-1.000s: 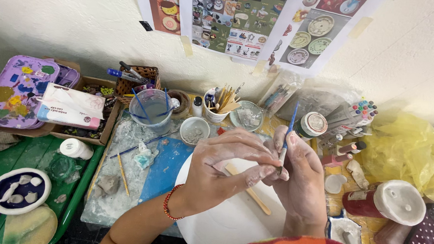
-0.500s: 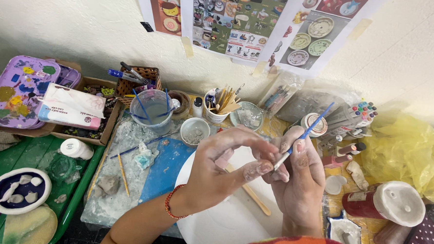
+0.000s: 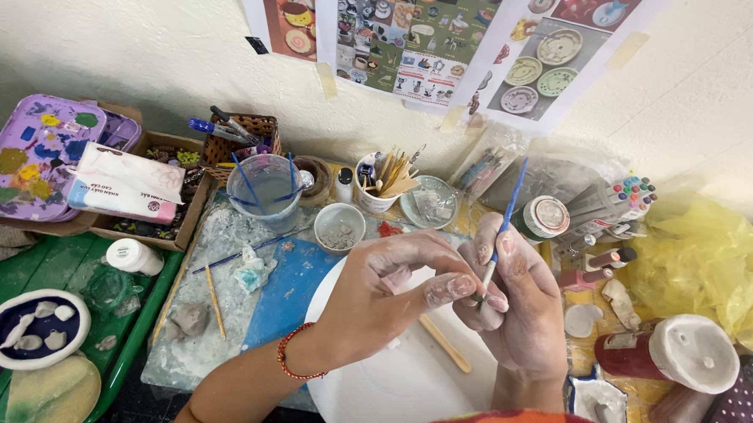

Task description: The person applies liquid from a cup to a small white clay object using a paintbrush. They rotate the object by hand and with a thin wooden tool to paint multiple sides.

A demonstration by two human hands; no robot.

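Observation:
My right hand [image 3: 520, 315] holds a thin blue-handled brush [image 3: 507, 210] upright, its handle pointing up toward the wall. My left hand [image 3: 386, 292], with a red bead bracelet on the wrist, reaches across, and its clay-smeared fingertips pinch at the brush's lower end where both hands meet. Both hands hover over a round white turntable [image 3: 386, 389]. A wooden modelling stick [image 3: 444, 343] lies on the turntable under them. What sits between the fingertips is hidden.
A plastic cup of cloudy water with brushes [image 3: 263, 188], a small bowl [image 3: 339, 225] and a cup of wooden tools [image 3: 382, 182] stand behind. A purple paint palette [image 3: 32, 154], green tray [image 3: 52, 265], yellow plastic bag [image 3: 704, 260], marker set [image 3: 618, 201] and white-lidded jar [image 3: 692, 352] surround the workspace.
The brush handle swung out to the right and has come back upright. The left fingertips stayed at its lower end.

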